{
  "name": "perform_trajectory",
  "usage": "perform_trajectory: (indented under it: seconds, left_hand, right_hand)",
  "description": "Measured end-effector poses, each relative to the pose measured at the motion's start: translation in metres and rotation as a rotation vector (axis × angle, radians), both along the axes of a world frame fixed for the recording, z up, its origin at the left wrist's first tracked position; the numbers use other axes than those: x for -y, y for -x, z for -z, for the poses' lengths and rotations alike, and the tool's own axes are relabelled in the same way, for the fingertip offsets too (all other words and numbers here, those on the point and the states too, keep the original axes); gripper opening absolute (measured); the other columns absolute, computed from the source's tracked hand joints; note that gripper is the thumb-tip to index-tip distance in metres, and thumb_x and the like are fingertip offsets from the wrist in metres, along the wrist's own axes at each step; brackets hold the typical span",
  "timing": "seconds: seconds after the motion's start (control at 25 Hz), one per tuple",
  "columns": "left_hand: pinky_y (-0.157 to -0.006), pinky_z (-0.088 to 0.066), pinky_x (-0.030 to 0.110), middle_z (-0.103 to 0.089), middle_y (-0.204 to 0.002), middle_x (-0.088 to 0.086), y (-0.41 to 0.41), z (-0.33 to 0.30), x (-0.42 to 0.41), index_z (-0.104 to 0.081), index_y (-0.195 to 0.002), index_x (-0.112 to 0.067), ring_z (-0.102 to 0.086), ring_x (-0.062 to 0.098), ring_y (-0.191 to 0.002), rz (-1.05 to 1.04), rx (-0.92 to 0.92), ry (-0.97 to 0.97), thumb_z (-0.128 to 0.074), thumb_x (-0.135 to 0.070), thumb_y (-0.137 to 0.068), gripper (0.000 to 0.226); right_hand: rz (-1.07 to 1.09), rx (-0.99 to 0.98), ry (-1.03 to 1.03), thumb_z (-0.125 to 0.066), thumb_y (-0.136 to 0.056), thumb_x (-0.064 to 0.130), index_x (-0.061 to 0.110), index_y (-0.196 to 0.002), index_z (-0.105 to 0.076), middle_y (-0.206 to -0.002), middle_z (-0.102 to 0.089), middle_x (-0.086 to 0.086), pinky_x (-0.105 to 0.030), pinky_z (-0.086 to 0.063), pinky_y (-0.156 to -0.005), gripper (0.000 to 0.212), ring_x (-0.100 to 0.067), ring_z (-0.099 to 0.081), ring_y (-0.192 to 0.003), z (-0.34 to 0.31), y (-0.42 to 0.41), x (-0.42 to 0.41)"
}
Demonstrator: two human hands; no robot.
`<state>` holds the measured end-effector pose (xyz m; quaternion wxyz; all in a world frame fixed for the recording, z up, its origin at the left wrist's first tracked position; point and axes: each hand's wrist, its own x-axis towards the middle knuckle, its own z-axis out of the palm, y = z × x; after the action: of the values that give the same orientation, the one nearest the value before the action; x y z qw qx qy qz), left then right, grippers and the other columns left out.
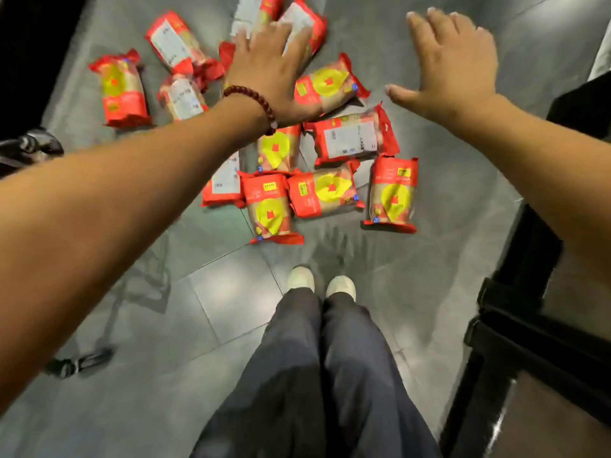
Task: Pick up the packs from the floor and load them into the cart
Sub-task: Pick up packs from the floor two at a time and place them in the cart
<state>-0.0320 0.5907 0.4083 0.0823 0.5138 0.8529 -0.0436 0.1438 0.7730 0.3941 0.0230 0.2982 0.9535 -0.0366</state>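
Red and yellow crinkly plastic everywhere: the packs (325,190) are scattered over the grey tiled floor (224,292), straight ahead of and below the person's shoes (320,285). Nothing has been picked up yet as far as this view shows, and no cart is clearly identifiable. There's some dark metal stuff at the left edge and a black frame at the right, but it's hard to say what either is.

Both hands are spread flat with straight fingers, holding nothing. The left hand (271,71), with a bead bracelet (251,100) on the wrist, sits in line with the middle of the pile, so it looks like the nearer one. The right hand (453,64) hangs off to the right over bare tile, apart from any pack. How high either hand is above the packs can't be told.

The packs are soft pillow-shaped wrappers with crimped ends, some label side up, their long axes pointing every which way. The closest row mostly runs toward and away from the person. Probably slippery and squashy, so grabbing across the short side seems the sensible bet.
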Motion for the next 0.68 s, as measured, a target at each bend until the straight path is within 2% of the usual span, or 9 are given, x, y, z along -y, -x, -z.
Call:
perform_trajectory:
  seconds: [0.12,0.32,0.48,0.6,0.68]
  left_hand:
    - [-0.115,-0.013,0.06,-0.031,-0.154,0.015,-0.027,0.116,-0.004,-0.022,-0.153,-0.015,-0.028,0.03,-0.143,0.034,0.08,0.094,-0.059,-0.066,-0.075,0.101]
    - [-0.114,-0.014,0.061,-0.031,-0.154,0.016,-0.033,0.29,0.003,-0.02,-0.154,-0.014,-0.029,0.031,-0.143,0.034,0.144,0.219,-0.062,-0.066,-0.074,0.104]
    - [-0.112,-0.028,0.054,-0.037,-0.15,0.019,-0.014,0.4,0.004,-0.025,-0.152,-0.01,-0.036,0.035,-0.138,0.012,0.156,0.273,-0.063,-0.067,-0.074,0.103]
    - [-0.105,-0.04,0.048,-0.049,-0.139,0.023,-0.002,0.475,-0.005,-0.038,-0.142,-0.003,-0.045,0.039,-0.129,-0.025,0.236,0.304,-0.064,-0.067,-0.074,0.097]
    - [-0.104,-0.042,0.043,-0.051,-0.139,0.022,0.007,0.513,-0.013,-0.041,-0.14,-0.002,-0.049,0.038,-0.127,-0.063,0.337,0.36,-0.067,-0.065,-0.074,0.095]
  right_hand:
    - [0.047,0.089,0.082,-0.059,-0.086,0.059,0.015,-0.154,-0.023,-0.156,-0.033,-0.018,-0.056,-0.033,-0.109,0.089,-0.04,-0.033,-0.14,0.114,-0.039,-0.001]
    - [0.122,0.19,0.151,-0.067,-0.08,0.054,0.012,-0.151,-0.029,-0.153,-0.037,-0.02,-0.056,-0.036,-0.106,0.091,-0.042,-0.038,-0.136,0.271,-0.087,-0.006]
    - [0.204,0.211,0.171,-0.067,-0.08,0.054,0.013,-0.151,-0.031,-0.151,-0.039,-0.02,-0.055,-0.037,-0.104,0.089,-0.042,-0.039,-0.134,0.374,-0.1,-0.008]
    - [0.363,0.277,0.245,-0.066,-0.081,0.057,0.014,-0.153,-0.026,-0.153,-0.036,-0.018,-0.055,-0.038,-0.103,0.093,-0.041,-0.036,-0.136,0.453,-0.105,-0.01]
    - [0.585,0.225,0.413,-0.07,-0.078,0.059,0.014,-0.155,-0.018,-0.152,-0.034,-0.022,-0.055,-0.036,-0.106,0.104,-0.042,-0.034,-0.138,0.496,-0.111,-0.014]
